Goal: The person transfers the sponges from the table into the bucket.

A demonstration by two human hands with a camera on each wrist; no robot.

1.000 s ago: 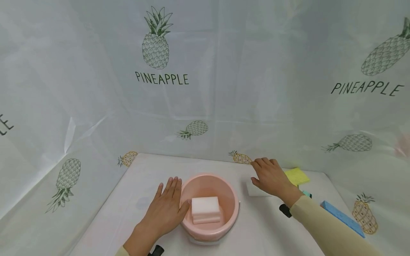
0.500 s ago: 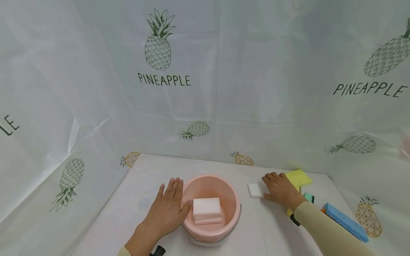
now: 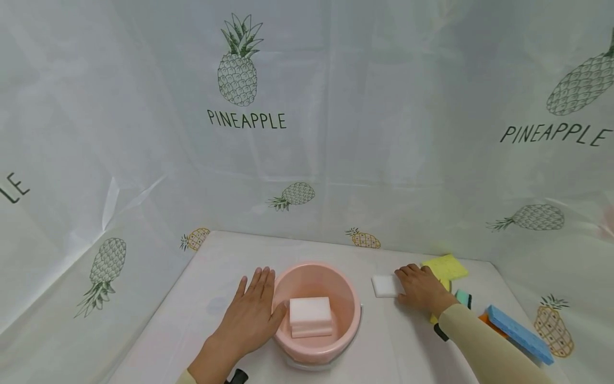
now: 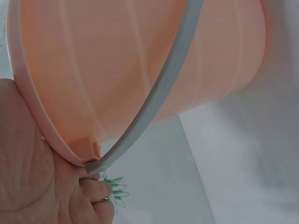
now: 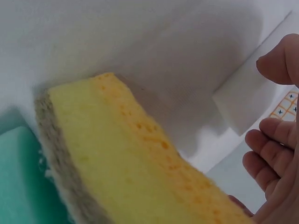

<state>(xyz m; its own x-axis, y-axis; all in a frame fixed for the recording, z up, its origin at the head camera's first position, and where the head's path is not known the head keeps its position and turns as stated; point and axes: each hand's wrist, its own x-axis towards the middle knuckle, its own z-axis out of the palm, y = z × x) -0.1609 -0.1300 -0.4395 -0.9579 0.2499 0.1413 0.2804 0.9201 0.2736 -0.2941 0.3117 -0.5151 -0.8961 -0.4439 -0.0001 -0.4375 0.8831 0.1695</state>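
Observation:
My left hand (image 3: pixel 251 314) lies with straight fingers along the left side of a pink bucket (image 3: pixel 314 280), its thumb at the rim. The left wrist view shows the palm against that rim, beside the grey handle (image 4: pixel 159 93). Stacked white sponge blocks (image 3: pixel 309 310) sit inside the bucket. To its right, another white sponge block (image 3: pixel 384 286) lies flat on the table. My right hand (image 3: pixel 419 288) is over that block's right end. In the right wrist view its thumb and fingers are spread apart, the white block (image 5: pixel 250 91) showing beyond them.
A layered yellow sponge (image 5: pixel 126 149) and a green sponge (image 5: pixel 21 177) lie beside the right hand. Further right are a yellow cloth-like sheet (image 3: pixel 446 265) and a long blue sponge (image 3: pixel 520 333) over something orange (image 3: pixel 494 324). A pineapple-print sheet (image 3: pixel 384 133) walls the table in.
My right hand has moved right and down from above the white block to its right end, uncovering the block's left part. The left hand stays at the bucket. The head view has shifted slightly.

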